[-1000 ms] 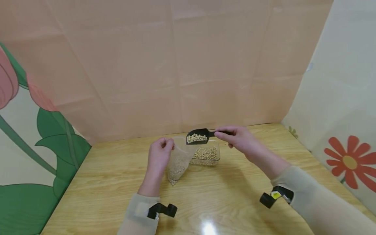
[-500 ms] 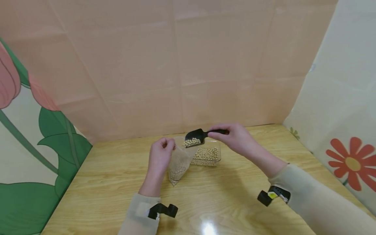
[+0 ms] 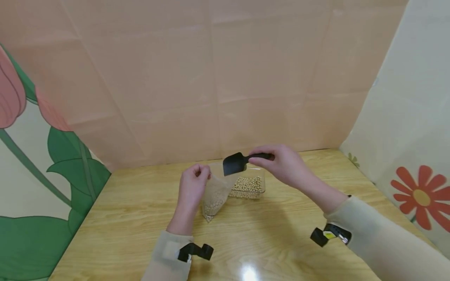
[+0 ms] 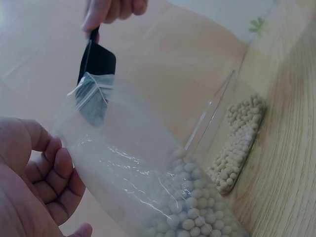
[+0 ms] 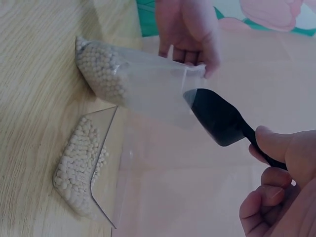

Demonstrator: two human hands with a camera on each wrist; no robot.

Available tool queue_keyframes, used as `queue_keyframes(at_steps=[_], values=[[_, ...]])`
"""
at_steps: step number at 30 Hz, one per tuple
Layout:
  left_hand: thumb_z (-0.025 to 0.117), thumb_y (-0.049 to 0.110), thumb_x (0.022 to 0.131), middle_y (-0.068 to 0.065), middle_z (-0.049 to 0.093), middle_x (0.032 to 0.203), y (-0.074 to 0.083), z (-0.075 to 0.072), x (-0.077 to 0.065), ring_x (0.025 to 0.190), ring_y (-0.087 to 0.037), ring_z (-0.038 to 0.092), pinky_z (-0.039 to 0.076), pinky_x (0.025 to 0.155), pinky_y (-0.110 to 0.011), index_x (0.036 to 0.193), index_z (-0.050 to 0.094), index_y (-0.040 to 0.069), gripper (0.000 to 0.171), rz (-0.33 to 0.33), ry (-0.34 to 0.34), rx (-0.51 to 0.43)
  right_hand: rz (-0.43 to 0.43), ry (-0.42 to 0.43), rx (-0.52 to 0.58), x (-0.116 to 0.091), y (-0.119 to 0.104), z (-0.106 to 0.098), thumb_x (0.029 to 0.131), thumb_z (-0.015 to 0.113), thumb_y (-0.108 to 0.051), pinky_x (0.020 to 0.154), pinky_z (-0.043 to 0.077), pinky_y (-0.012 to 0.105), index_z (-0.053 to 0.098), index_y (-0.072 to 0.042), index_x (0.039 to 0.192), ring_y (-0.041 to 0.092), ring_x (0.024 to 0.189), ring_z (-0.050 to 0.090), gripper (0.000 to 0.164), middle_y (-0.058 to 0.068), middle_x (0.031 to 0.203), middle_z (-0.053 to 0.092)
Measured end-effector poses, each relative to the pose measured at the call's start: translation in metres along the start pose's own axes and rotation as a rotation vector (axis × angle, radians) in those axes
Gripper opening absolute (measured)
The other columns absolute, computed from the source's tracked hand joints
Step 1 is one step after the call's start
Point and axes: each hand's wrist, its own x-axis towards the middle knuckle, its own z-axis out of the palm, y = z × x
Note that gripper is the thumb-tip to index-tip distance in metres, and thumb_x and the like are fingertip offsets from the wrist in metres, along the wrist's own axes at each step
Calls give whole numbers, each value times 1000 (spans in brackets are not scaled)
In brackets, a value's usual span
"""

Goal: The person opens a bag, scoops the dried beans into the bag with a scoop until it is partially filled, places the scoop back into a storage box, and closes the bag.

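Observation:
My left hand (image 3: 190, 187) pinches the top edge of a clear plastic bag (image 3: 215, 192). Pale round beans (image 4: 197, 212) fill the lower part of that bag, which hangs at a slant over the table. In my right hand (image 3: 281, 162) is the handle of a black scoop (image 3: 233, 164). The scoop's blade is tipped down, and its tip reaches inside the bag's mouth in both wrist views. No beans show on the blade in the head view. Behind the bag stands a clear rectangular container (image 5: 104, 170) holding more of the same beans (image 3: 249, 183).
The wood-grain table (image 3: 133, 218) runs back to a wall covered in pinkish sheeting (image 3: 168, 86). Painted flowers and leaves decorate the left wall (image 3: 21, 187), and a red flower (image 3: 422, 197) marks the right one. Each sleeve carries a small black wrist device (image 3: 195, 251).
The scoop has tilted down toward the bag, and the beans that lay on its blade are gone from it. My left hand has stayed nearly still, pinching the bag.

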Motion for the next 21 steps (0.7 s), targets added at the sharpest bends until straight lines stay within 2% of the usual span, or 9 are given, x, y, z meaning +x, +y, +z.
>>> queue_keyframes(at_steps=[6,10,16,21], values=[[64,19,106,-6,69,90,0,-3,1,74,-21,51,42,63,-31,88,73,8,23,-7,25,-2,88,-4,97,-6,10,-16,107,75,-38,74,49,39,82,-18,130,27,89,59,31,7,126,77],[64,18,105,-6,70,89,1,-7,1,75,-20,52,43,64,-31,88,74,7,23,-15,53,-8,134,3,108,-8,21,-21,108,72,-42,78,49,39,81,-17,132,27,96,60,36,9,130,76],[64,15,104,-6,69,88,0,-12,2,77,-20,53,43,65,-31,86,73,6,22,-19,68,-9,152,2,-13,-10,46,-13,108,72,-43,72,48,41,81,-15,130,27,87,61,37,13,128,76],[64,15,106,-6,66,85,1,-18,1,77,-20,52,42,66,-32,87,73,5,24,-14,70,16,144,-2,-129,-10,63,0,106,75,-41,74,50,43,83,-16,129,23,84,65,35,13,128,77]])
